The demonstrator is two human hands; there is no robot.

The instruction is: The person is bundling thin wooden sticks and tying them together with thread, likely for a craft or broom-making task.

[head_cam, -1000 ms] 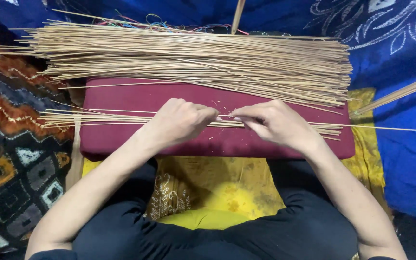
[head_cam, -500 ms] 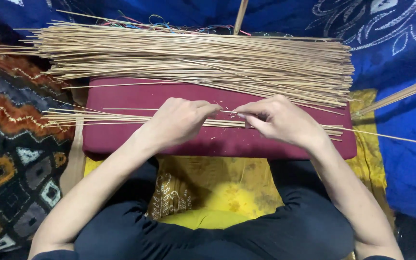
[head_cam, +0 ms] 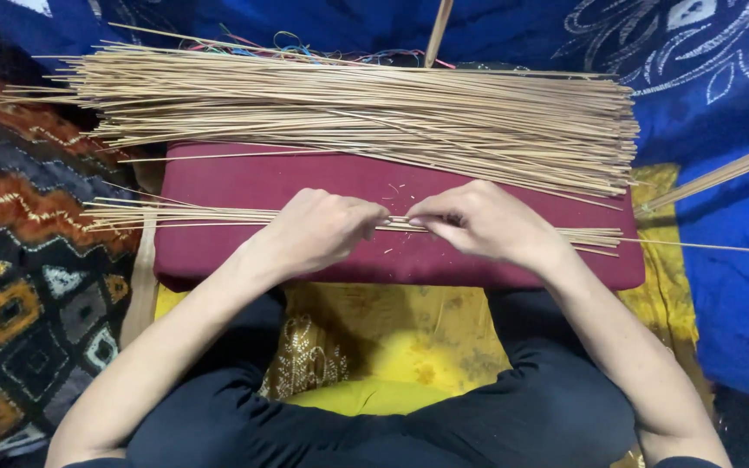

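Note:
A thin row of pale bamboo sticks (head_cam: 166, 215) lies across a maroon padded board (head_cam: 218, 178) on my lap. My left hand (head_cam: 318, 230) rests on the row near its middle, fingers curled and pinching the sticks. My right hand (head_cam: 478, 221) sits right beside it, thumb and fingers closed on the same sticks, fingertips almost touching the left hand's. One long stick (head_cam: 713, 247) juts out far to the right past the board's edge. The part of the row under both hands is hidden.
A large heap of the same sticks (head_cam: 366, 113) lies along the board's far edge. Blue patterned cloth (head_cam: 713, 78) covers the back and right, a dark patterned rug (head_cam: 19, 286) the left, yellow cloth (head_cam: 374, 347) my lap. More sticks (head_cam: 721, 173) angle in at right.
My right hand has slid left toward the left hand, closing the gap. The long stick jutting right has dipped slightly. The left hand stayed put.

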